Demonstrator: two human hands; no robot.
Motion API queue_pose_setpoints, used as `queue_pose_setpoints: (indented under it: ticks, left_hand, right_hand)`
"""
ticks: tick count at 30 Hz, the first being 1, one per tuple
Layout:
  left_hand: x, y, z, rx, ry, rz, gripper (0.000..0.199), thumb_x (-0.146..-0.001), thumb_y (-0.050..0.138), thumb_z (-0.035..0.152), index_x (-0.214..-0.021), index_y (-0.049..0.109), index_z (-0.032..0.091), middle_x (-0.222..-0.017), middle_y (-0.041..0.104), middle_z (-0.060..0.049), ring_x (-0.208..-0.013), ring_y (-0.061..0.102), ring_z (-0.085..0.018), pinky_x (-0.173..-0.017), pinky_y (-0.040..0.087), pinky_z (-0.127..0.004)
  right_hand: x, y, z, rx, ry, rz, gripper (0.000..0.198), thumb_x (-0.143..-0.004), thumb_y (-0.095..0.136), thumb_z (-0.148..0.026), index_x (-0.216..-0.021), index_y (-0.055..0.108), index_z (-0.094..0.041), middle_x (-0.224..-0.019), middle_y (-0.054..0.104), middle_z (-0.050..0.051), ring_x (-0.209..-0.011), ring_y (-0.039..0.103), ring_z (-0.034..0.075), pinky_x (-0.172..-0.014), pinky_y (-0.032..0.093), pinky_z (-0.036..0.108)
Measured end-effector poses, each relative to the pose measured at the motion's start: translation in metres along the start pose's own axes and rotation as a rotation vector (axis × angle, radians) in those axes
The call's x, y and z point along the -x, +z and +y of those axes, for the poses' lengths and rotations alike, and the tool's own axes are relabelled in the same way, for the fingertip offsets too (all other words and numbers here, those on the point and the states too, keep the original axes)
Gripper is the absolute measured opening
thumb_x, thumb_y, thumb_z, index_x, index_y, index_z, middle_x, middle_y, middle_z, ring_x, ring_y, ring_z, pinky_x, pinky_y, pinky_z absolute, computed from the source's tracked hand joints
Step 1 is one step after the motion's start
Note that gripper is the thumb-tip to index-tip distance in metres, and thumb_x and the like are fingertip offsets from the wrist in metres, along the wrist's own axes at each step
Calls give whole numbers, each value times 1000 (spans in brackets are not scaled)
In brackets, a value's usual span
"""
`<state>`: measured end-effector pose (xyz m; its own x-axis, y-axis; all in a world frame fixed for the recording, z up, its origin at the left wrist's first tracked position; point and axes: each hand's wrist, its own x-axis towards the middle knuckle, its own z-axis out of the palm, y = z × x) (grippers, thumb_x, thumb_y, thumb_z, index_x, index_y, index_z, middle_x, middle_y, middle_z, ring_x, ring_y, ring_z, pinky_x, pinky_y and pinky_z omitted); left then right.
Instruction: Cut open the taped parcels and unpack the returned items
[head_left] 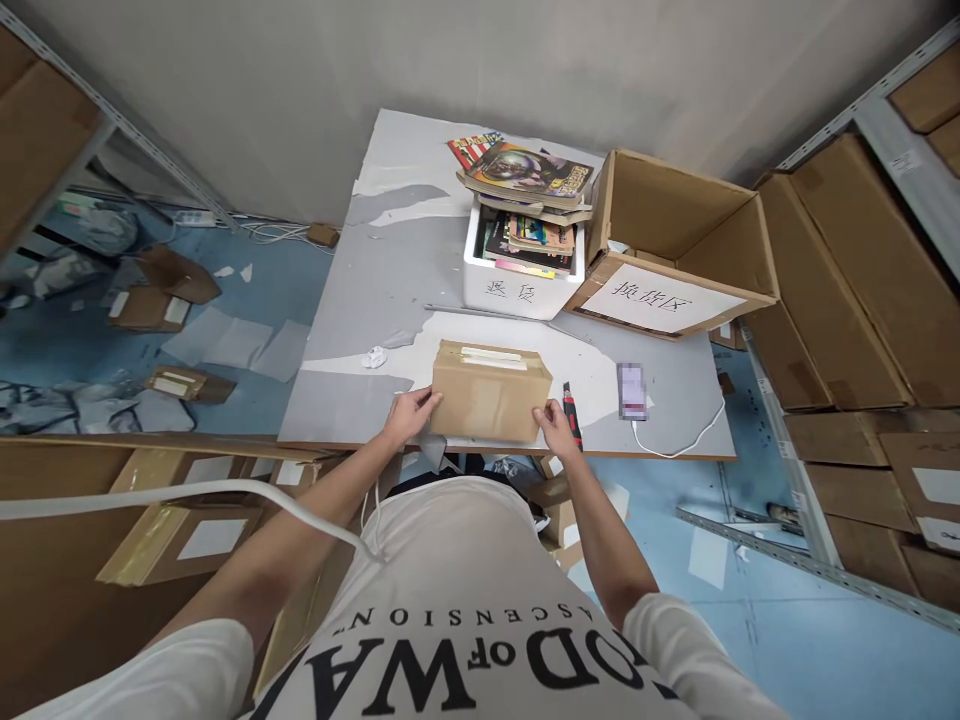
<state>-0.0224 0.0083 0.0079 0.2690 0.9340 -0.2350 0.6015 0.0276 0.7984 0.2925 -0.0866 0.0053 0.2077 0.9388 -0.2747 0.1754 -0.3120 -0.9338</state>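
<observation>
A closed brown cardboard box (487,395) lies near the front edge of the table, with white strips along its upper back edge. My left hand (411,412) grips its left side, thumb and fingers pinched at the edge. At the box's right end, my right hand (553,425) holds the lower corner in the same way. A red and black utility knife (572,415) rests on the table just right of my right hand. Farther right, a phone (632,391) lies with a white cable plugged into its lower end.
Behind the box stands a white bin (517,292) full of books and magazines (532,170). An open carton (686,250) with a handwritten label sits beside it. Crumpled paper (374,357) lies at left. Shelves of cartons (847,270) flank the right; a white cable (225,488) crosses my left arm.
</observation>
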Motion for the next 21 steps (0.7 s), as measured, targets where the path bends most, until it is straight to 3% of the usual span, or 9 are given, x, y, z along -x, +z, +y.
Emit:
queue_pose_setpoints:
  ticks: [5, 12, 16, 19, 21]
  left_hand:
    - [-19, 2, 22, -184, -89, 73, 54, -85, 43, 57, -94, 76, 16, -86, 74, -9, -82, 65, -25, -64, 39, -27]
    - [-49, 4, 25, -281, -198, 0, 56, -82, 44, 61, -76, 76, 15, -71, 71, -12, -72, 62, -23, -60, 36, -28]
    - [-48, 7, 7, -59, -239, 19, 57, -80, 45, 62, -79, 75, 13, -76, 72, -11, -77, 65, -23, -67, 43, -29]
    - [-31, 13, -16, 303, -267, 23, 56, -78, 49, 56, -104, 70, 11, -102, 71, -14, -91, 67, -23, -79, 49, -31]
    - [-15, 17, -32, 387, -251, -13, 61, -68, 61, 49, -115, 65, 11, -115, 67, -16, -102, 65, -25, -88, 49, -35]
  right_hand:
    - [-17, -2, -10, 274, 77, 84, 35, -80, 43, -59, -78, 45, -24, -78, 62, 4, -75, 58, 20, -70, 46, 32]
    - [-44, -1, -1, 325, 160, 102, 43, -77, 45, -66, -72, 47, -23, -76, 60, 1, -72, 54, 18, -71, 44, 31]
    - [-39, -2, 10, 118, 185, 111, 44, -81, 41, -63, -82, 55, -21, -80, 64, 4, -75, 59, 18, -72, 46, 32]
    - [-21, 0, 28, -107, 205, 177, 41, -84, 38, -53, -97, 58, -20, -88, 67, 9, -79, 63, 20, -73, 50, 35]
    - [-6, 3, 41, -110, 184, 181, 39, -77, 49, -44, -107, 56, -20, -99, 67, 11, -85, 64, 21, -78, 50, 38]
